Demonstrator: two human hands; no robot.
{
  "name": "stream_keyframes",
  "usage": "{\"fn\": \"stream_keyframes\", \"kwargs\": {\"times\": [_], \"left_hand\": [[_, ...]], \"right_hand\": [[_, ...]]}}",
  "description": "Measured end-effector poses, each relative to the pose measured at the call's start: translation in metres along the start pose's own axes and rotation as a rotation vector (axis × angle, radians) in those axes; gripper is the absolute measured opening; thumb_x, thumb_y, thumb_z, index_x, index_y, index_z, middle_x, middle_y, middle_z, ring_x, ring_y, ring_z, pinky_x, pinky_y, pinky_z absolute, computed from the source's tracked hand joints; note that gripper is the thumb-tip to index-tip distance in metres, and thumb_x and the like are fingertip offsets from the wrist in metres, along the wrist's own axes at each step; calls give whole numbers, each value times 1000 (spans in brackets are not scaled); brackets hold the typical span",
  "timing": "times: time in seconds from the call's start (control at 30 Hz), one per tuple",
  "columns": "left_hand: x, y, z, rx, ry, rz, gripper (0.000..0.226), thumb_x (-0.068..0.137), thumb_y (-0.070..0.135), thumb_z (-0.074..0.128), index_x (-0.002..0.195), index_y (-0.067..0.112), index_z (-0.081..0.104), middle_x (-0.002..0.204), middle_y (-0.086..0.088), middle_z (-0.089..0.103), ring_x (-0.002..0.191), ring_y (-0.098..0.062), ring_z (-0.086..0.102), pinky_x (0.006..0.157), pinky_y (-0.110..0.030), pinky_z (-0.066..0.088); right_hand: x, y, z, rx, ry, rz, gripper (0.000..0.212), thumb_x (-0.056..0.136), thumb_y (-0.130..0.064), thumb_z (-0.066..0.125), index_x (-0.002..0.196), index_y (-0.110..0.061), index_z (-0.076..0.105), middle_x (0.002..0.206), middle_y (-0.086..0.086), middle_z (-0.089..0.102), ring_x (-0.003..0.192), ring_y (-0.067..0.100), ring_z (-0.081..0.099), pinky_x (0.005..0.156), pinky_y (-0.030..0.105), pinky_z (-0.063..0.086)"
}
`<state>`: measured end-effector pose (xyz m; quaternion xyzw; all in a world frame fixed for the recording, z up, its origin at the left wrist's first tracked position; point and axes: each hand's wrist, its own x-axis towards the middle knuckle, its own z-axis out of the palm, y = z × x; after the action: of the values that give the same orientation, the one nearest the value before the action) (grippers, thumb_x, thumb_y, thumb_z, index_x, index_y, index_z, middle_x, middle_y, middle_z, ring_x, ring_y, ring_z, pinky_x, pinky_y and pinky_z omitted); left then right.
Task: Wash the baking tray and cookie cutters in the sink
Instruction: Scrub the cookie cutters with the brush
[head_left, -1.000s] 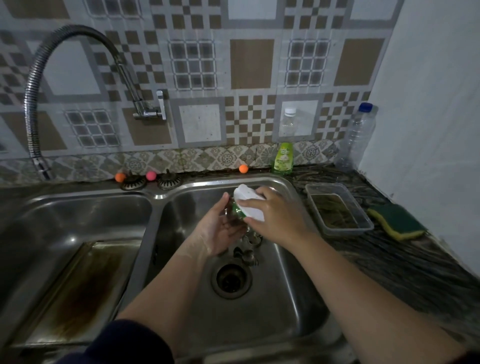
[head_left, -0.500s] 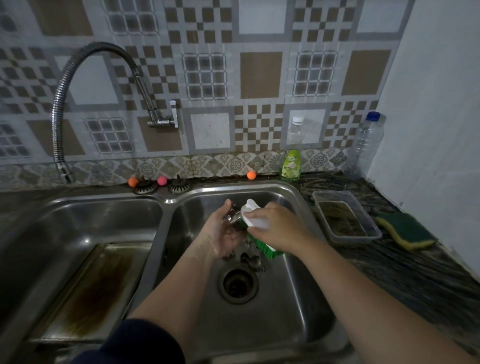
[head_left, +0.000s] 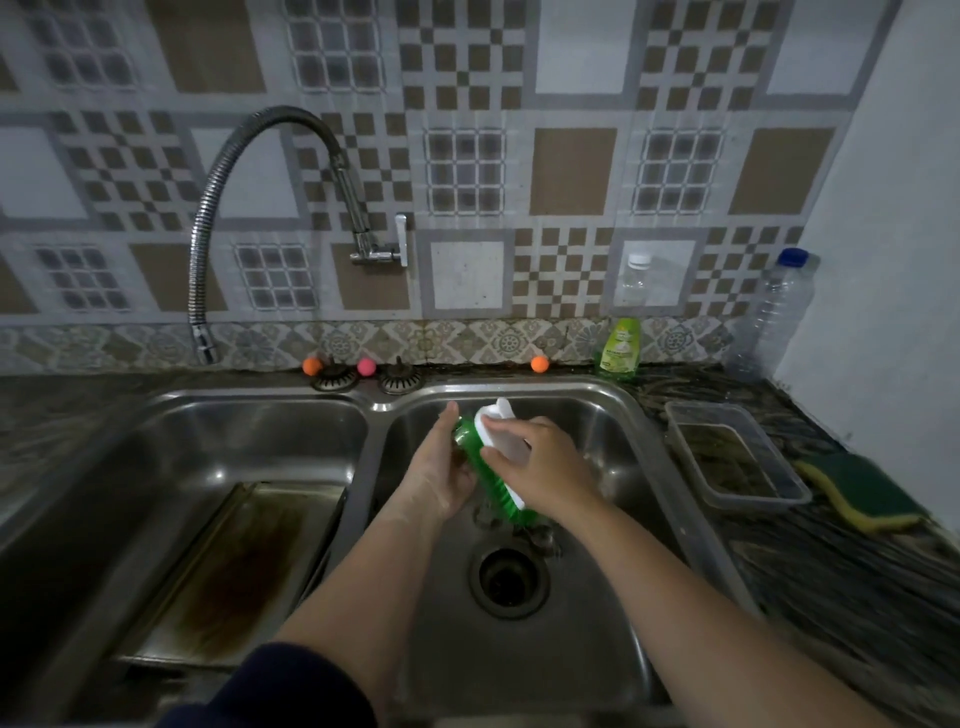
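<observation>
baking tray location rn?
Head view, left side: the baking tray lies in the left sink basin, left of the divider from the basin where both hands work.

Soap bottle (head_left: 618, 347), sponge (head_left: 865, 496), container (head_left: 737, 456) on counter.

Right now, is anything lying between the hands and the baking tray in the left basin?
Yes. The steel divider between the two basins separates them: both hands work in the right basin, the right hand gripping a green brush against the left hand. Nothing lies on the baking tray.
</observation>
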<state>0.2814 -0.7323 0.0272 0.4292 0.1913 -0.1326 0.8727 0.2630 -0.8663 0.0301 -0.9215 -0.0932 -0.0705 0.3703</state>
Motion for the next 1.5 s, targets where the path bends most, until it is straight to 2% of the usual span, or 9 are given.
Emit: {"fn": "stream_keyframes", "kwargs": {"times": [0.1, 0.17, 0.27, 0.37, 0.57, 0.73, 1.0, 1.3, 1.5], "left_hand": [[1, 11, -17, 152, 52, 152, 44, 83, 35, 71, 115, 7, 62, 91, -5, 70, 72, -15, 67, 63, -25, 54], [1, 20, -33, 488, 160, 392, 50, 66, 34, 85, 106, 11, 65, 88, -1, 71, 77, -16, 67, 72, -26, 55], [-11, 38, -52, 912, 189, 695, 51, 58, 20, 90, 99, 26, 60, 85, 14, 66, 77, -2, 62, 73, -6, 46], [-11, 58, -71, 1188, 221, 795, 64, 52, 36, 85, 111, 23, 63, 102, 7, 69, 96, -12, 65, 84, -24, 52], [-11, 89, -116, 1435, 290, 769, 60, 63, 36, 81, 117, 23, 60, 111, -1, 64, 104, -22, 61, 78, -29, 47], [-4, 96, -156, 1406, 299, 762, 68, 64, 36, 83, 124, 21, 53, 122, 2, 56, 111, -18, 55, 86, -30, 47], [6, 88, -253, 1582, 348, 439, 70, 70, 46, 78, 130, 34, 43, 130, 7, 53, 124, -18, 47, 101, -42, 40], [24, 72, -306, 1659, 285, 153, 83, 70, 51, 76, 138, 27, 36, 139, 4, 46, 130, -18, 42, 111, -46, 30], [27, 90, -273, 1637, 316, 305, 63, 84, 45, 63, 139, 27, 38, 140, 0, 47, 130, -20, 42, 109, -44, 32]], "right_hand": [[11, -8, 1, -12, 57, 62, 42, 85, -45, 62, 127, -41, 57, 123, -1, 52, 111, 20, 57, 87, 29, 46], [20, -22, -3, 81, 79, 24, 41, 87, -41, 63, 128, -38, 59, 132, -1, 54, 119, 18, 53, 94, 30, 44], [29, -52, 1, 56, 30, -72, 40, 87, -39, 64, 126, -39, 60, 125, -2, 53, 113, 17, 55, 92, 30, 44], [38, -74, 19, -200, -58, -79, 41, 87, -43, 59, 127, -46, 55, 120, -4, 44, 108, 18, 54, 88, 33, 46], [39, -113, 69, -347, -31, -162, 41, 88, -41, 59, 129, -47, 53, 129, -3, 41, 115, 20, 51, 87, 35, 47], [44, -130, 104, -349, 32, -79, 42, 90, -40, 57, 132, -45, 51, 127, -1, 41, 114, 23, 52, 87, 35, 46], [38, -130, 137, -319, 55, -1, 43, 89, -42, 58, 131, -45, 51, 125, -3, 42, 110, 21, 53, 82, 33, 46], [28, -96, 137, -335, 48, 86, 43, 88, -40, 61, 130, -42, 54, 118, -2, 44, 103, 21, 55, 77, 32, 48], [25, -85, 127, -284, 54, 101, 44, 86, -39, 61, 130, -41, 55, 117, -1, 45, 103, 21, 55, 82, 35, 49]]}}
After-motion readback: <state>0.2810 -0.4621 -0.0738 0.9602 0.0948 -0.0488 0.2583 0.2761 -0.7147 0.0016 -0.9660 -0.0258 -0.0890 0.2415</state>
